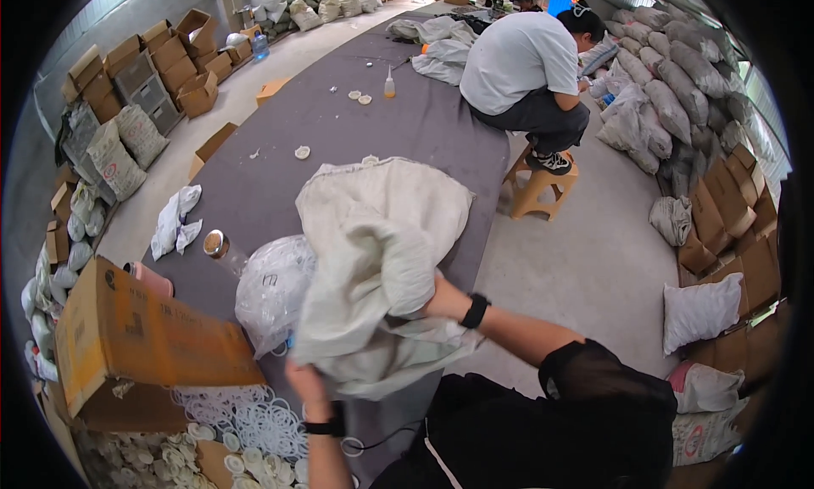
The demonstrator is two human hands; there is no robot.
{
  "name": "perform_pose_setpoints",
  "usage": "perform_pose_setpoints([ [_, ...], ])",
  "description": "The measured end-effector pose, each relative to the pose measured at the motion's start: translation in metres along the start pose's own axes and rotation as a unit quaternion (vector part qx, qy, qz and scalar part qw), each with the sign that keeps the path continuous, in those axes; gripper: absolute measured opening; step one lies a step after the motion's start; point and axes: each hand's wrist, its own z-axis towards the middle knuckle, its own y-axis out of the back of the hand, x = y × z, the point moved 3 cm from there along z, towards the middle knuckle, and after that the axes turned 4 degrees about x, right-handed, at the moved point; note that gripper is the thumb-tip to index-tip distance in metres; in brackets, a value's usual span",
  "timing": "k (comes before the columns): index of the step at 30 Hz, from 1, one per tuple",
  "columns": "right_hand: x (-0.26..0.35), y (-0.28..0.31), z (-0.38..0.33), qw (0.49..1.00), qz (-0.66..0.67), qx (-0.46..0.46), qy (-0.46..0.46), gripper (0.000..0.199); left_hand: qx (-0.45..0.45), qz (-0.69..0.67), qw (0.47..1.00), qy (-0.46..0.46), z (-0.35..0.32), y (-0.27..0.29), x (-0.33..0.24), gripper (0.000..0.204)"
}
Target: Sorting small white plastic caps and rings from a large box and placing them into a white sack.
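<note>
A large off-white woven sack (pixel 386 205) lies spread over the dark table cover, its near end lifted and bunched between my hands. My right hand (pixel 447 301) is closed on the right side of the cloth, fingers partly hidden in the folds. At the sack's near left corner, my left hand (pixel 305 387) is closed on its edge, slightly blurred. A clear plastic bag (pixel 273 285) rests against the sack's left side. Just below my left hand lie many white plastic rings (pixel 254 421) beside pale cup-like pieces (pixel 161 455).
An open cardboard box (pixel 153 336) stands at the near left. Behind it are a pink cup (pixel 151 279), a glass jar (pixel 222 247) and a crumpled white bag (pixel 176 220). A small bottle (pixel 390 83) stands farther off. A person (pixel 521 65) sits at the table's right edge above a stool (pixel 543 192).
</note>
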Motion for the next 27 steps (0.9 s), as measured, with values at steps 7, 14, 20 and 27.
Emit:
perform_pose_setpoints([
  [7,-0.048,-0.022,0.04,0.918,-0.197,0.157,-0.308,0.067,-0.099,0.399,0.843,-0.346,-0.04,0.046,-0.045,0.02],
  [14,-0.052,-0.006,0.047,0.909,-0.31,0.155,-0.233,0.063,0.026,0.5,0.857,-0.122,0.025,0.054,0.065,0.054],
  [20,0.023,-0.047,0.002,0.986,-0.146,0.063,0.045,0.026,0.06,-0.279,0.957,0.042,-0.012,0.109,0.006,0.026],
  [27,-0.054,-0.194,-0.082,0.819,-0.005,0.568,-0.079,0.028,-0.189,0.112,0.948,0.231,-0.164,0.185,0.062,0.023],
])
